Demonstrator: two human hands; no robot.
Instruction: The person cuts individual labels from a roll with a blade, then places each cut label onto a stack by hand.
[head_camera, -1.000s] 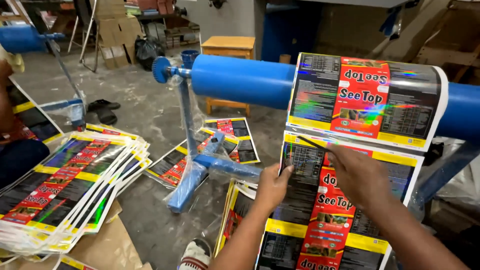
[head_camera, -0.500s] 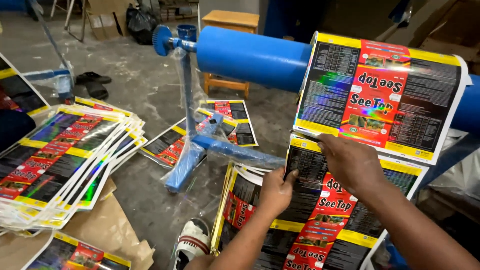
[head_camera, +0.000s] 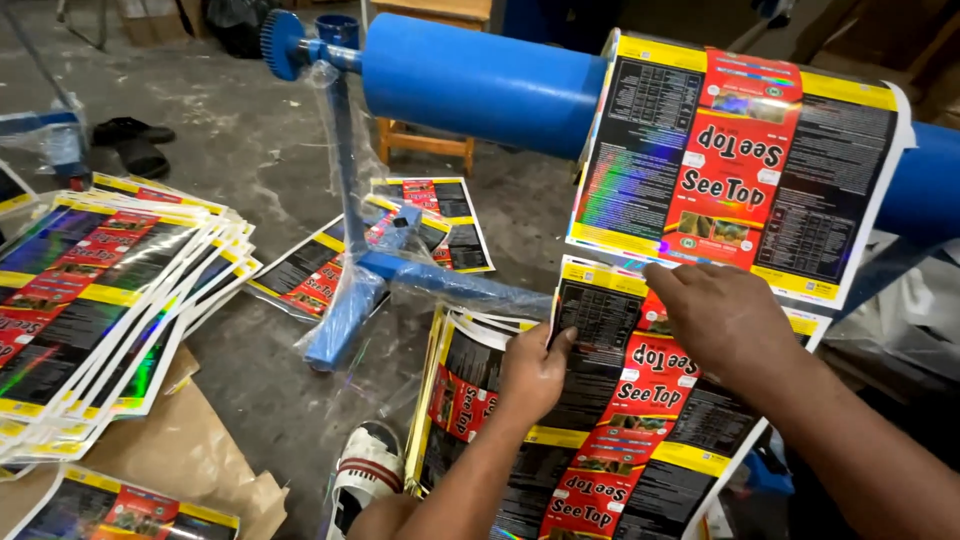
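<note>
Looking down past our own arms, we see a white and red shoe (head_camera: 365, 478) on the concrete floor (head_camera: 250, 150) at the bottom edge, just left of our left forearm. Our left hand (head_camera: 532, 372) pinches the left edge of the printed strip (head_camera: 640, 400), thumb on top and fingers curled under it. Our right hand (head_camera: 722, 318) lies flat and open on the same strip, fingers spread toward its upper edge, pressing rather than gripping. This glossy strip in black, red and yellow hangs down from the roll of printed film (head_camera: 735, 165), which sits on the blue roller (head_camera: 480, 85) above our hands. Under the hanging strip lies a small pile of cut sheets (head_camera: 460, 400), touching the floor.

To the left, a larger fanned stack of sheets (head_camera: 110, 300) rests partly on brown cardboard (head_camera: 190, 450). The blue stand (head_camera: 350, 260), wrapped in clear plastic, holds the roller's left end, and a few loose sheets (head_camera: 430, 215) lie around its foot. Farther off, we make out a pair of dark sandals (head_camera: 135, 145) and a wooden stool (head_camera: 430, 140) behind the roller.
</note>
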